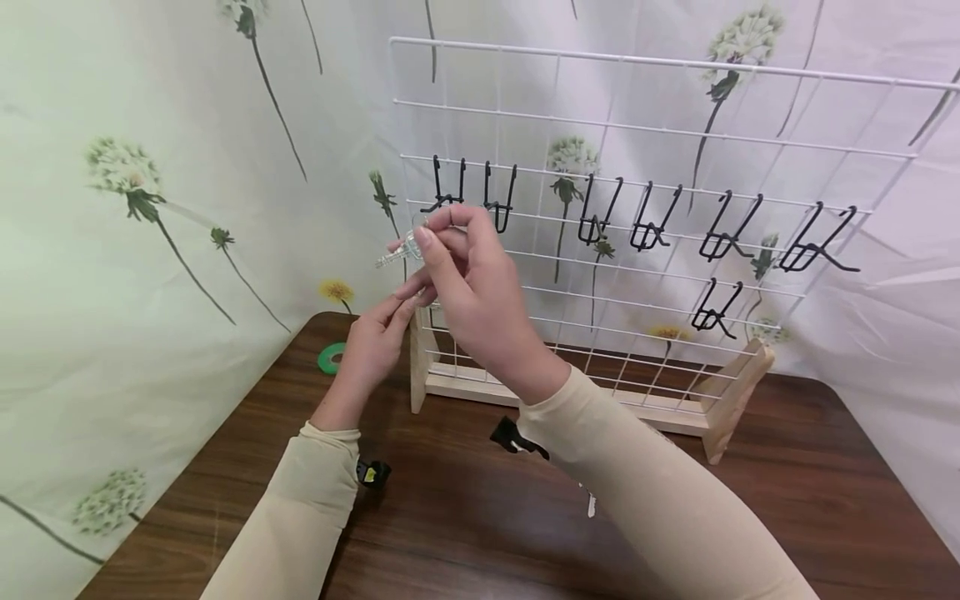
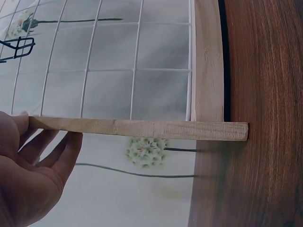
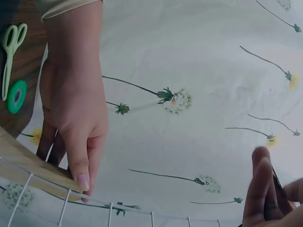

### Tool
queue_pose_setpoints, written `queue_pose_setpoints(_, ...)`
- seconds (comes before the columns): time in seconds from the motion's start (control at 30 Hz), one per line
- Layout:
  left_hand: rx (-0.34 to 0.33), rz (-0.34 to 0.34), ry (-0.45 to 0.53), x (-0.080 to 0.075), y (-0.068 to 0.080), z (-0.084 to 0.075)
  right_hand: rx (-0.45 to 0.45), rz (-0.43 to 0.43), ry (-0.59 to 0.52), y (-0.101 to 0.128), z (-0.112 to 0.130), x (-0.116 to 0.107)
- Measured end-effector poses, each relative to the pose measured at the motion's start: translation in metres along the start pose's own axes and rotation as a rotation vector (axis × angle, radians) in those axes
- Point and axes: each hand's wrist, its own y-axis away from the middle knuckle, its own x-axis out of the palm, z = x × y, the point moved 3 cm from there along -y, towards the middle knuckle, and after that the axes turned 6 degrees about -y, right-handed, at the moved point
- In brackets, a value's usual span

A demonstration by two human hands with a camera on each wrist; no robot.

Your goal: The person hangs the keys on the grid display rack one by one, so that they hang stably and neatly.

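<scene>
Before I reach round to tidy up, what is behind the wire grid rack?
Behind the wire grid rack hangs a dandelion-print cloth, seen through the wires. The right hand covers part of it; the table there is hidden.

Dark wooden table [image 1: 787,467] carries wooden-footed wire rack [image 1: 697,417], green tape roll [image 1: 330,358].

We find no legible text, label, brand, number or sign on any surface; the backdrop [image 1: 150,250] carries only printed dandelions, not lettering.
</scene>
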Motion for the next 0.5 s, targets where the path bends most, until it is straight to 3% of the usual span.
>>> queue_pose_setpoints(0.23,-0.032,0.003,0.008,0.001,0.000,-0.002,0.003,-0.087,0.083,-0.004,-0.003,0.004)
queue_pose_setpoints(0.5,-0.048,-0.014,0.009,0.000,0.001,-0.003,0.129,-0.180,0.071,-0.007,-0.015,0.001)
